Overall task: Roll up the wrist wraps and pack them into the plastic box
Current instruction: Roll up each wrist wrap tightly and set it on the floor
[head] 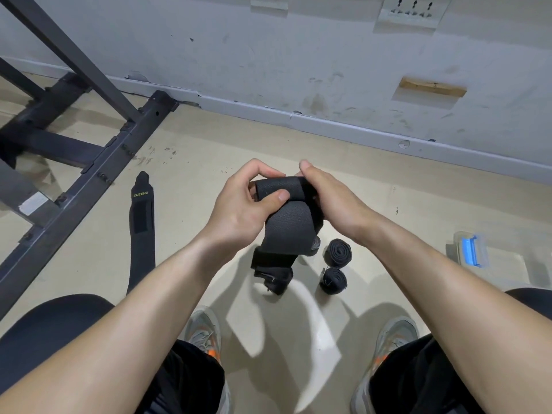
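Floor (209,144) runs open from the metal frame (98,171) at my left to the plastic box (472,252) at far right, while my left hand (239,204) and right hand (331,195) grip a half-rolled black wrist wrap (283,228) in the air above two rolled wraps (339,252)

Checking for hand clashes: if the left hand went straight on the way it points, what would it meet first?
The wrist wrap the left hand grips, then probably the right hand holding the roll's other side; depth is unclear.
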